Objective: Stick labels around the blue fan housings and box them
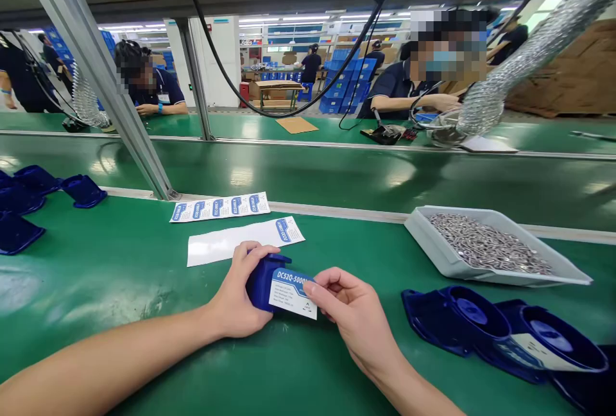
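Note:
My left hand (245, 300) is wrapped round a dark blue plastic housing (261, 282) above the green bench. Between thumb and fingers, my right hand (353, 313) pinches the right end of a blue-and-white sticker label (291, 293). The label's left part lies against the housing's face; whether it is stuck down there I cannot tell. Just beyond my hands lies a white backing strip (231, 246) with one label left at its right end. Behind that strip is a full label sheet (221, 207) with several labels.
A pale tray (433, 259) of small metal screws stands at right. Several blue housings (457, 320) lie in front of it, one bearing a label. More housings (84, 191) sit at far left. A metal post (101, 76) rises behind the bench. Co-workers sit across the line.

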{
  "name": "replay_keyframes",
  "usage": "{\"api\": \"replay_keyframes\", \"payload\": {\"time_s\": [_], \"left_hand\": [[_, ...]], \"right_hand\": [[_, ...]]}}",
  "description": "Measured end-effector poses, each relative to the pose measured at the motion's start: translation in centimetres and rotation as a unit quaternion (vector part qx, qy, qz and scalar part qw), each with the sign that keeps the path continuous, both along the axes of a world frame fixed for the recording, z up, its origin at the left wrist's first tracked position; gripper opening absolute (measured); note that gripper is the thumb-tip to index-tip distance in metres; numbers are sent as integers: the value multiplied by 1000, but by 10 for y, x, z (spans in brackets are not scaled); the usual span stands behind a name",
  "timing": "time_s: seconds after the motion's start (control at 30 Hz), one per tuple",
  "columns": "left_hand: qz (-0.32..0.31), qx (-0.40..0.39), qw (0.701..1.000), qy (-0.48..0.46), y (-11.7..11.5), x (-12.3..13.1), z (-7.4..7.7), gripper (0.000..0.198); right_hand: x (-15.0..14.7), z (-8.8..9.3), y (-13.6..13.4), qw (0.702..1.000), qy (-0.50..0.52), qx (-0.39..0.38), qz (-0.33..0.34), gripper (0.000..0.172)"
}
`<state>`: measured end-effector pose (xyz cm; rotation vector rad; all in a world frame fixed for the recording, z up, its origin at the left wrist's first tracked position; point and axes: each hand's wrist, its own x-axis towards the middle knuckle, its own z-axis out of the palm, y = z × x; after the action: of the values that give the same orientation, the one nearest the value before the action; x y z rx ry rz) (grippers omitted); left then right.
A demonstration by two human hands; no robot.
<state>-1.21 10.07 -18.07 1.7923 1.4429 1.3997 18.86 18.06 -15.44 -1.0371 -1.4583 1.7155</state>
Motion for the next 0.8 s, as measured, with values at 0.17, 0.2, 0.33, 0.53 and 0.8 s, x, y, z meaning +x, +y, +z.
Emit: {"api": "replay_keyframes", "payload": {"time_s": [0.17, 0.2, 0.33, 0.53, 0.8], "left_hand": [[3, -6, 1000, -6, 0, 0, 0, 88], [2, -8, 1000, -7, 0, 0, 0, 88], [-3, -10, 1000, -10, -2, 0, 0, 88], [-2, -11, 1000, -6, -2, 1, -2, 88], [0, -17, 1000, -7, -2, 0, -3, 88]], "right_hand": [[0, -3, 1, 1000, -11, -3, 10, 59], [0, -3, 1, 1000, -13, -3, 12, 59], [-1, -4, 0, 1000, -14, -6, 16, 60], [1, -3, -2, 1000, -15, -2, 21, 58], [-1, -4, -1, 1000, -18, 8, 17, 56]]}}
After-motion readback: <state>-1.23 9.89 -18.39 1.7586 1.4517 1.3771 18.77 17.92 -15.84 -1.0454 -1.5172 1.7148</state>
